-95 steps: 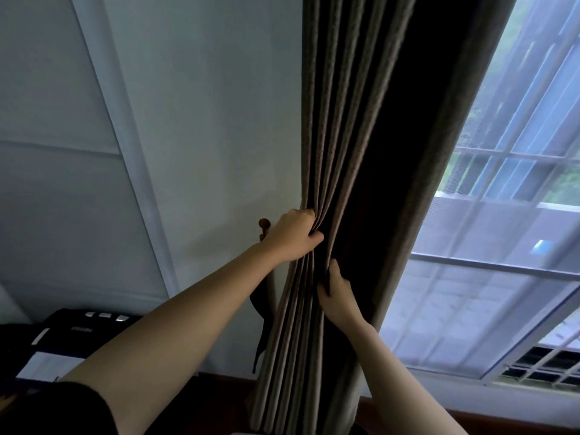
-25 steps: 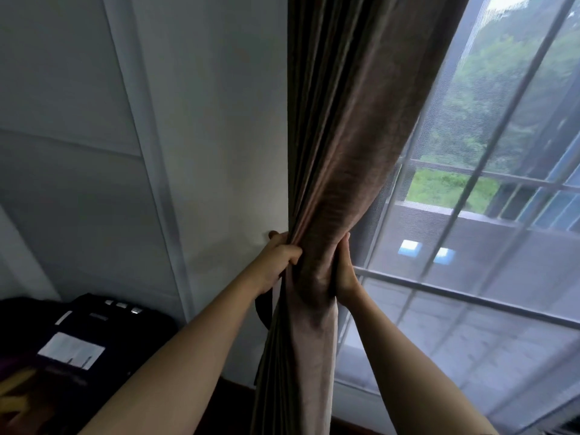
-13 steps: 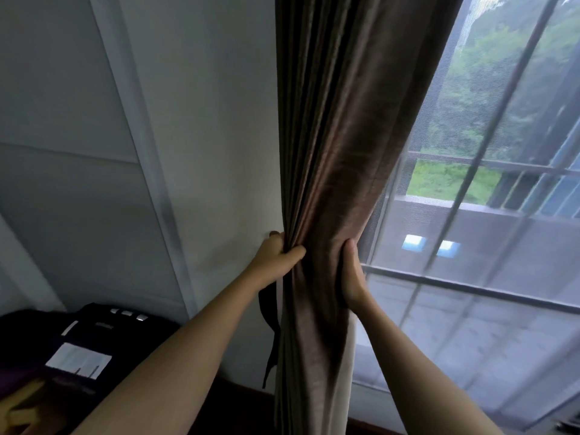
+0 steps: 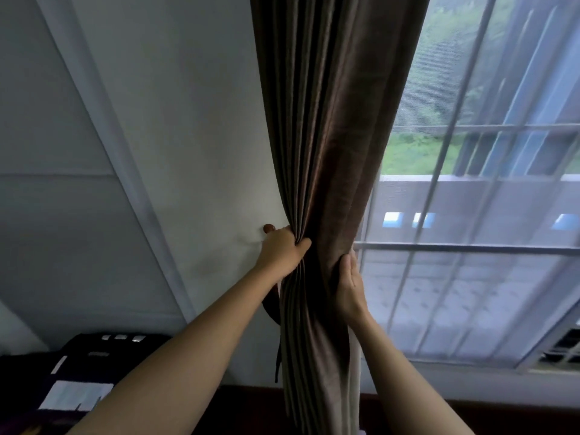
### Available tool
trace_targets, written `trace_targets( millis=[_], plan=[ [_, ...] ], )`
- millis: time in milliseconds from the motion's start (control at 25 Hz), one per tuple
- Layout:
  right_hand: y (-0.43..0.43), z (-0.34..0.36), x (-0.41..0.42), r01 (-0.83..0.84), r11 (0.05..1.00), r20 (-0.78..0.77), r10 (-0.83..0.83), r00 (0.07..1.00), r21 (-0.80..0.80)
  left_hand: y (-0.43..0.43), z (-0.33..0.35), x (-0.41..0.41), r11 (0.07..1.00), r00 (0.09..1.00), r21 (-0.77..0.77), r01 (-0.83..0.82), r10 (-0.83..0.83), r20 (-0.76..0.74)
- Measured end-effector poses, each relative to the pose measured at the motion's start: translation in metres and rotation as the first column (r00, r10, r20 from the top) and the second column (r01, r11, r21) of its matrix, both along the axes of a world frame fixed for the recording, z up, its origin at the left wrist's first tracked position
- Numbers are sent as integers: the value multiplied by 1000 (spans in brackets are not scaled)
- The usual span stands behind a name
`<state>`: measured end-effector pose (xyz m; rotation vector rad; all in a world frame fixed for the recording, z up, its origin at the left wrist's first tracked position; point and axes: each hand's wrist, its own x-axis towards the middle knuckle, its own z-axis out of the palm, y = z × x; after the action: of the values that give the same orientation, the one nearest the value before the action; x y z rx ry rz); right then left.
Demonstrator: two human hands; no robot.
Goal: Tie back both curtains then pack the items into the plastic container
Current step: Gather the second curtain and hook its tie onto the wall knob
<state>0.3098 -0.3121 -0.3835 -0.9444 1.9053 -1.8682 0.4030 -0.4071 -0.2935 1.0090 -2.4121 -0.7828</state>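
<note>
**A:** What's changed?

**B:** The left hand (image 4: 281, 249) grips the folds and the right hand (image 4: 348, 284) curls round the window-side edge. Between them, the brown pleated fabric curtain (image 4: 329, 152), which hung straight seconds ago, is now squeezed to a waist.

**A:** Tied?

**B:** Not yet. The dark fabric tie-back strap (image 4: 272, 304) dangles unused behind the left wrist, under a small round reddish knob (image 4: 269, 228), probably its hook.

The curtain (image 4: 326, 152) is hung between the wall (image 4: 188, 120), at its left, and the window (image 4: 470, 277), at its right. A knob (image 4: 269, 228) is fixed just beside its left edge, a strap (image 4: 271, 304) is hung below the knob, and a case (image 4: 103, 350) is placed well apart, lower left.
</note>
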Motion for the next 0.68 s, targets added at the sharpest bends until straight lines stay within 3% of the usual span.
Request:
trace_targets(
  millis=[80, 200, 440, 560, 640, 680],
  plan=[
    [3, 1, -4, -88, 993, 53, 92, 994, -81, -1, 3, 1, 987, 993, 106, 118, -120, 17],
    [5, 1, -5, -163, 985, 99, 168, 981, -55, 2, 8, 1, 968, 975, 154, 198, -211, 71],
    [-1, 4, -3, -151, 927, 11, 157, 988, 344, 9, 14, -2, 959, 973, 184, 214, -226, 51],
    [-8, 7, 2, -134, 885, -29, 164, 986, 446, 11, 13, -4, 953, 980, 240, 188, -198, 18],
    [-12, 3, 3, -206, 899, 31, 210, 977, 386, 12, 17, -8, 950, 984, 268, 158, -175, 41],
    [-9, 2, 4, -264, 919, 135, 234, 963, 292, 13, 19, -10, 950, 987, 281, 139, -155, 36]
  ],
)
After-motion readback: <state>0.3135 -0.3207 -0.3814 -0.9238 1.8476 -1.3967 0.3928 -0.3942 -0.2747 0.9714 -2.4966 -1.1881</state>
